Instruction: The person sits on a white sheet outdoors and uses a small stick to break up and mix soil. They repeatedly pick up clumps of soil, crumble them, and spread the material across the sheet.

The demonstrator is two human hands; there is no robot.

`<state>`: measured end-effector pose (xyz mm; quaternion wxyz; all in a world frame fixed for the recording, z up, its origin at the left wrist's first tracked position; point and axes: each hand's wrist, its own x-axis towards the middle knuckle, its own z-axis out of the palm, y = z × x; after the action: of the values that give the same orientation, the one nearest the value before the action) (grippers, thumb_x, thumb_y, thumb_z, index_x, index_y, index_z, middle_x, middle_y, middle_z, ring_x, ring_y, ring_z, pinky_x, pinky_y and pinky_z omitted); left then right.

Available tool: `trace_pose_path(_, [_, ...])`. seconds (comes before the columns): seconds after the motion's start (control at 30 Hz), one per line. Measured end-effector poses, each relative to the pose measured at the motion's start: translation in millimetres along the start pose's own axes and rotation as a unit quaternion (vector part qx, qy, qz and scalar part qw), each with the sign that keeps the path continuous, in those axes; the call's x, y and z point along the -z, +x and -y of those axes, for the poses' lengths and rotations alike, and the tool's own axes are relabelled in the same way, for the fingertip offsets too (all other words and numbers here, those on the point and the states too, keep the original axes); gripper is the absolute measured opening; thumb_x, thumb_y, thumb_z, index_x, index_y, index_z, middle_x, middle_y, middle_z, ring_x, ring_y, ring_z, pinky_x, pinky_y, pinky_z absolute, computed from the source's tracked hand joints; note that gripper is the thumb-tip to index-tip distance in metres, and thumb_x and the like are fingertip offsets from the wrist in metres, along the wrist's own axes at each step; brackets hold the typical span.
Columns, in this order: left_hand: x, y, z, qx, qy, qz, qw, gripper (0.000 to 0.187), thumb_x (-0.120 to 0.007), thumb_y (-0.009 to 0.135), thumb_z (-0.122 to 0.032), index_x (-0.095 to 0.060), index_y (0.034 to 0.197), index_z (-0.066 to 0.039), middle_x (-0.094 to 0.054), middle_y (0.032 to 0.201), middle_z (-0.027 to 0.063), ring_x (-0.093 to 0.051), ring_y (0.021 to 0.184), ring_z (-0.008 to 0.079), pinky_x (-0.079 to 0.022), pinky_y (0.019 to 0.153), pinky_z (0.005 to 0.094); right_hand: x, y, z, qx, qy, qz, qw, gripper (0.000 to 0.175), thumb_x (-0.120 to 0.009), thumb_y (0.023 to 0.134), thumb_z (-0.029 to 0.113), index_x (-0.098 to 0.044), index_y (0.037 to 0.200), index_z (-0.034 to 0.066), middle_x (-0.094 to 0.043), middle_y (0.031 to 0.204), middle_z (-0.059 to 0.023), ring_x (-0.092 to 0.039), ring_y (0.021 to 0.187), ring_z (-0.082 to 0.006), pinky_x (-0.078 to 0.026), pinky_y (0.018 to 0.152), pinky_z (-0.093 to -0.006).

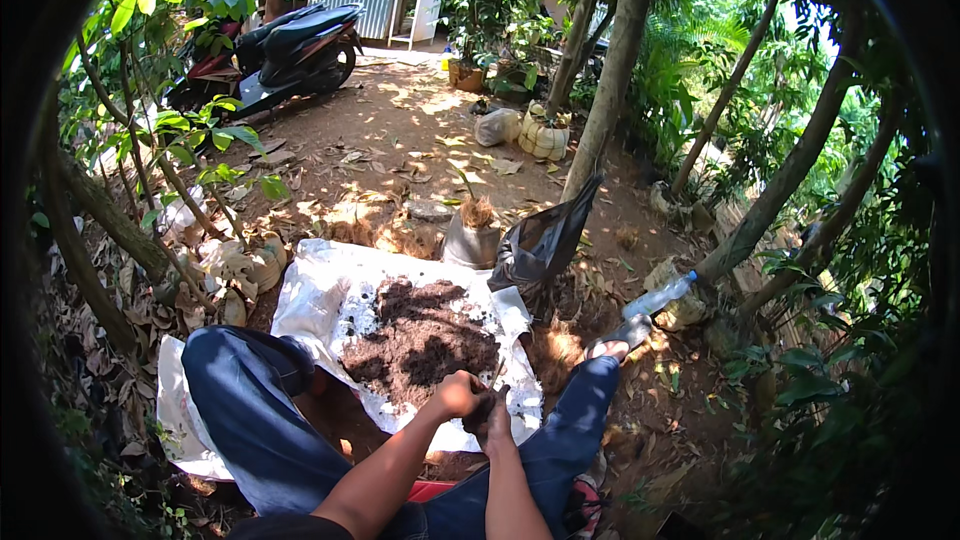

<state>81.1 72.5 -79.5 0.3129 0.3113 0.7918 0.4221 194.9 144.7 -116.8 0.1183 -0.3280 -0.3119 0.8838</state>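
Observation:
My left hand (456,394) and my right hand (496,424) meet over the near right edge of a white plastic sheet (315,277). Between them is a dark, soil-like clump (477,415), partly hidden by the fingers. A thin stem or stick (498,372) pokes up from the grip; whether it belongs to the clump I cannot tell. Just beyond my hands, a heap of brown, crumbly soil or coir (420,337) is spread on the sheet, with dark crumbs around it.
A grey pot or bag with fibrous husk (472,236) stands behind the sheet, beside a black plastic bag (544,240). A plastic bottle (660,296) lies near my sandalled foot (619,341). Tree trunks (611,75) rise at right; motorbikes (300,52) are parked at back left.

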Motion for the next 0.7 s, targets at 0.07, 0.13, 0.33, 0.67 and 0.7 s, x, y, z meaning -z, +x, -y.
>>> trace_pose_path(0.07, [-0.6, -2.4, 0.3, -0.024, 0.027, -0.036, 0.999, 0.025, -0.079, 0.080, -0.024, -0.074, 0.094, -0.004, -0.073, 0.082, 0.0122, -0.069, 0.072, 0.0176, -0.054, 0.069, 0.0329, 1.6, 0.9, -2.7, -0.017, -0.072, -0.043, 0.996, 0.055, -0.034, 0.101, 0.063, -0.059, 0.100, 0.0135, -0.061, 0.078, -0.0016, -0.060, 0.062, -0.0165, -0.052, 0.054, -0.0309])
trace_pose_path(0.13, [-2.1, -3.4, -1.8, -0.010, 0.012, -0.055, 0.998, 0.026, -0.079, 0.079, -0.025, -0.074, 0.093, -0.003, -0.073, 0.083, 0.0121, -0.068, 0.072, 0.0180, -0.054, 0.069, 0.0324, -0.7, 6.3, -7.7, 0.026, -0.077, -0.082, 0.993, 0.056, -0.035, 0.101, 0.063, -0.059, 0.103, 0.0124, -0.063, 0.083, -0.0022, -0.062, 0.068, -0.0163, -0.054, 0.057, -0.0307])
trace_pose_path(0.33, [5.2, -3.0, -18.8, 0.017, -0.085, -0.018, 0.996, 0.025, -0.066, 0.094, -0.025, -0.073, 0.096, -0.001, -0.071, 0.080, 0.0052, -0.059, 0.070, 0.0095, -0.051, 0.066, 0.0309, 5.5, 3.4, 4.6, 0.018, 0.061, -0.020, 0.998, 0.060, -0.041, 0.100, 0.062, -0.065, 0.101, 0.0066, -0.069, 0.090, -0.0088, -0.068, 0.074, -0.0210, -0.055, 0.061, -0.0323])
trace_pose_path(0.67, [38.2, -4.1, -31.1, 0.021, -0.334, 0.100, 0.937, 0.035, -0.057, 0.102, -0.032, -0.070, 0.093, 0.000, -0.073, 0.085, 0.0075, -0.065, 0.075, 0.0116, -0.052, 0.068, 0.0280, -1.7, -2.2, 7.9, 0.063, 0.021, -0.063, 0.996, 0.035, -0.058, 0.099, 0.039, -0.063, 0.100, 0.0054, -0.057, 0.064, -0.0048, -0.049, 0.044, -0.0142, -0.037, 0.040, -0.0269])
trace_pose_path(0.7, [42.7, -2.6, -25.1, 0.035, -0.364, 0.091, 0.926, 0.034, -0.058, 0.102, -0.031, -0.069, 0.094, 0.000, -0.073, 0.088, 0.0082, -0.066, 0.078, 0.0119, -0.053, 0.070, 0.0284, -0.8, -2.4, 7.5, 0.073, 0.030, -0.052, 0.996, 0.028, -0.059, 0.098, 0.033, -0.061, 0.087, 0.0073, -0.058, 0.062, -0.0060, -0.049, 0.043, -0.0153, -0.036, 0.039, -0.0275])
